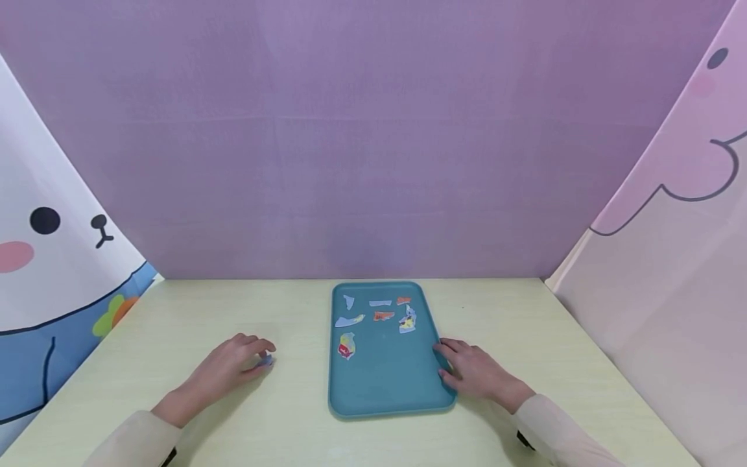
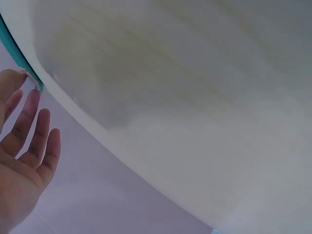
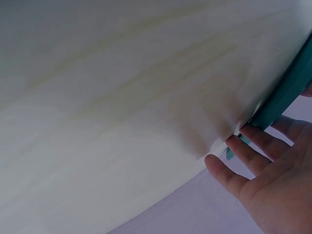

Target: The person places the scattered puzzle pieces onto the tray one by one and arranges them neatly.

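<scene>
In the head view my left hand (image 1: 230, 366) is just above the table, left of the tray. Thumb and index finger pinch a small pale-blue paper piece (image 1: 266, 360); the left wrist view shows the thin piece (image 2: 32, 79) edge-on at the fingertips, the other fingers loosely extended. My right hand (image 1: 478, 373) rests at the right rim of a teal tray (image 1: 391, 383), its index finger and thumb touching that rim. Fairly straight fingers (image 3: 253, 158) show beside the tray wall in the right wrist view. Several flat torn-looking paper pieces lie on the tray, among them a red-and-yellow piece (image 1: 347, 347).
The tray stands on a pale wood-grain table (image 1: 292, 415). On its upper half lie a blue strip (image 1: 380, 303), an orange piece (image 1: 383, 316) and a multicoloured piece (image 1: 408, 320). A purple backdrop (image 1: 350, 143) stands behind, with cartoon-printed cloth (image 1: 58, 279) at the left.
</scene>
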Demonstrator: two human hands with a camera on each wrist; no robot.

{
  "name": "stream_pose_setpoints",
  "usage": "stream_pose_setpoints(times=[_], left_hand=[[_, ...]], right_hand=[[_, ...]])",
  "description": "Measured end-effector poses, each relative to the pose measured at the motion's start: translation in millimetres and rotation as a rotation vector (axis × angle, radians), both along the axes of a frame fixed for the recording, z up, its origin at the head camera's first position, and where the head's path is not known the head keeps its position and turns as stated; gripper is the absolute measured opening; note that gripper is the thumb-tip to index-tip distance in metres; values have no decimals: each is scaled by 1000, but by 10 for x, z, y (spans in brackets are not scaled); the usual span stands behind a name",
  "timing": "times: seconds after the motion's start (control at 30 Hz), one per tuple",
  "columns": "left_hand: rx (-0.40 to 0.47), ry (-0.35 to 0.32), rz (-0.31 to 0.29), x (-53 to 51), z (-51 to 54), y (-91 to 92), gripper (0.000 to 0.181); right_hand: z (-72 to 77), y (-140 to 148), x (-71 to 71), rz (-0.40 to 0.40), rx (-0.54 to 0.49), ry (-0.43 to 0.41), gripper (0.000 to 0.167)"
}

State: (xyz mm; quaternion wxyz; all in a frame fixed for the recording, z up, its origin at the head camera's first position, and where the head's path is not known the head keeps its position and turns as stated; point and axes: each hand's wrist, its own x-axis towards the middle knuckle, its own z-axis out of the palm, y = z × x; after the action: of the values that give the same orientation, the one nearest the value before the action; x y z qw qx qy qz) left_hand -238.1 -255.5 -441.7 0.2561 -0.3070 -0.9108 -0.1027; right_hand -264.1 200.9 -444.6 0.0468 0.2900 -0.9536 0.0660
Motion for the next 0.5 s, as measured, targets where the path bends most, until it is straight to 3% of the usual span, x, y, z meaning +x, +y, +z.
stream_pose_setpoints(times=[0.2, 0.5], left_hand=[[2, -12, -39, -32, 1, 133, 27], [-19, -89, -66, -103, 54, 391, 24]], right_hand=[[0, 0, 1, 5, 2, 9, 48], [0, -3, 7, 8, -2, 11, 48]])
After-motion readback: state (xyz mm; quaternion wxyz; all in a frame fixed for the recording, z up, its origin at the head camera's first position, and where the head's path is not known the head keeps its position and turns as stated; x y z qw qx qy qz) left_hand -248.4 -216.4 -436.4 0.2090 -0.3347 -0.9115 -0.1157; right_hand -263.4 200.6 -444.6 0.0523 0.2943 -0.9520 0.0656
